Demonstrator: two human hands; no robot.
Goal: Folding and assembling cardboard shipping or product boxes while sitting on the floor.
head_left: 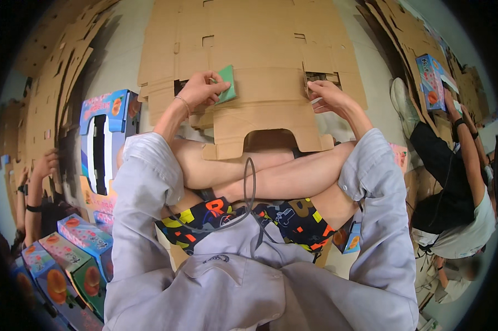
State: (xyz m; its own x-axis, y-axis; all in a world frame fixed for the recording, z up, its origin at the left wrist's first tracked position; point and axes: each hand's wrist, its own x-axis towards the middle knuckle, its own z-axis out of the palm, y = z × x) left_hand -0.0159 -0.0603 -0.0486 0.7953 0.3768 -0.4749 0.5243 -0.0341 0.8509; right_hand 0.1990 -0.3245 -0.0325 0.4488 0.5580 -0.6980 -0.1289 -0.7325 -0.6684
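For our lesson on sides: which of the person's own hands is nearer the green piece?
Left. The left hand touches the green piece; the right hand is farther off, to its right across the brown cardboard.

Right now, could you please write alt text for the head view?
A person's left hand pinches a flat green piece and their right hand touches a raised brown flap, over a large brown cardboard sheet. Blue printed cartons stand at left.

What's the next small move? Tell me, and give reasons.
Perhaps press the green card down toward the cardboard: the left hand has it pinched, and it seems tilted up rather than lying flat.
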